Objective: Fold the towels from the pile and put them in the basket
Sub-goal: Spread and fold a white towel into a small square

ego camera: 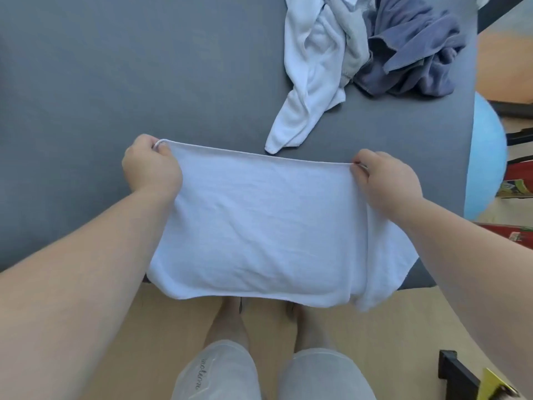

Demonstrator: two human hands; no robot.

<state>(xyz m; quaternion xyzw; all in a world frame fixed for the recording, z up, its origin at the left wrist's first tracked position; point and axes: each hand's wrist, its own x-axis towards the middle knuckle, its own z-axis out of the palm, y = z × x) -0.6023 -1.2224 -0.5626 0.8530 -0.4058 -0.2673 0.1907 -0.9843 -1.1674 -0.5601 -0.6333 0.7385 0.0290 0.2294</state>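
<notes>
A white towel (259,223) hangs stretched between my two hands over the near edge of the grey table (115,96). My left hand (150,166) pinches its far left corner. My right hand (386,180) pinches the far right corner. The towel's lower edge droops past the table edge, with an extra fold hanging at the right. The pile of towels (360,53) lies at the table's far right: white and pale grey ones beside a crumpled blue-grey one (415,47). No basket is in view.
A light blue ball (484,157) sits on the floor just past the table's right edge, with red items beside it. A black and yellow object (461,376) stands at the bottom right. My legs and feet are under the table's near edge.
</notes>
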